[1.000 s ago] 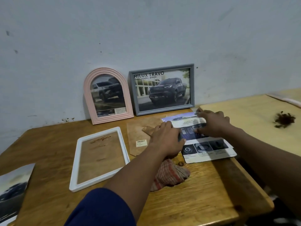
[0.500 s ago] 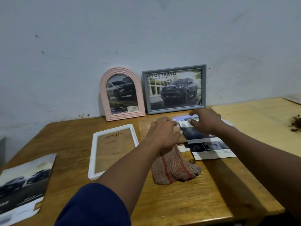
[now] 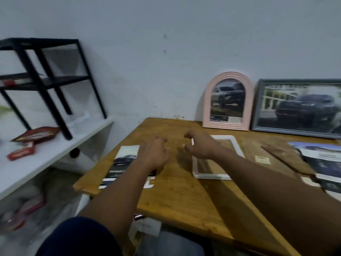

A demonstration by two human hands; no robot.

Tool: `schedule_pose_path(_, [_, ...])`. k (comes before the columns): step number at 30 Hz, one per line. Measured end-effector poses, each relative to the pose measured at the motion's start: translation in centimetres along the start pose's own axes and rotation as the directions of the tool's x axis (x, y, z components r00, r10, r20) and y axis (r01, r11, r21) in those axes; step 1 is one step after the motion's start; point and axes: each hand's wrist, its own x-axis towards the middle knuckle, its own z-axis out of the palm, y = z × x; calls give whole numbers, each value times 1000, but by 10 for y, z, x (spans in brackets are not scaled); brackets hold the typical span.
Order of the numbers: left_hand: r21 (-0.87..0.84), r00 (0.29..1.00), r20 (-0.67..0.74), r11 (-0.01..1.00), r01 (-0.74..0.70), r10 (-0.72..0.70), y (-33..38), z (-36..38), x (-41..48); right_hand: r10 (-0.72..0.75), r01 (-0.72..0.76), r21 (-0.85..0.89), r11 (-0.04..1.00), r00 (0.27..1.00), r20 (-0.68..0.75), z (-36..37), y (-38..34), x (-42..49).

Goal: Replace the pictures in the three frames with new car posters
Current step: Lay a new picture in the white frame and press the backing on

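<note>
The car poster (image 3: 124,164) lies flat near the left edge of the tabletop (image 3: 184,198). My left hand (image 3: 155,154) is over its right part; I cannot tell if it touches. The white frame (image 3: 238,146) lies flat to the right of the poster, and my right hand (image 3: 201,146) is above its far left corner. Each grip is half open, fingers spread and loosely bent, with nothing in it. Both forearms stretch forward. The pink arched frame (image 3: 227,101) and grey frame (image 3: 299,106) lean on the wall, far right.
</note>
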Motion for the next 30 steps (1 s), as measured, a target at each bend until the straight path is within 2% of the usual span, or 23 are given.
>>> schedule_pose_path(5, [47,976,0,975,217,-217,-96,-17,-19,-69,65,38,997,991,116,69,-68,23])
schedule_pose_path(8, [60,960,16,959,279,-280,-122,-11,-31,-95,107,-51,993,976,197,99,-82,28])
schedule_pose_path(11, [75,962,-20,959,272,-271,-128,-5,-36,-68,90,-108,990,979,192,114,-82,29])
schedule_pose_path(14, [63,963,-48,962,267,-264,-130,-4,-35,-65,75,-61,995,987,145,117,-83,29])
schedule_pose_path(20, [-71,969,-71,970,232,-237,-118,0,-28,-76,68,100,993,994,80,107,-85,23])
schedule_pose_path(25, [-157,979,-143,980,121,-143,-88,2,-17,-88,84,219,972,996,11,64,-70,18])
schedule_pose_path(28, [-199,987,-139,978,57,-85,-57,3,-6,-85,86,218,972,996,-13,26,-45,13])
schedule_pose_path(30, [-230,994,-103,973,11,-36,-31,8,1,-69,73,154,985,997,-31,0,-20,7])
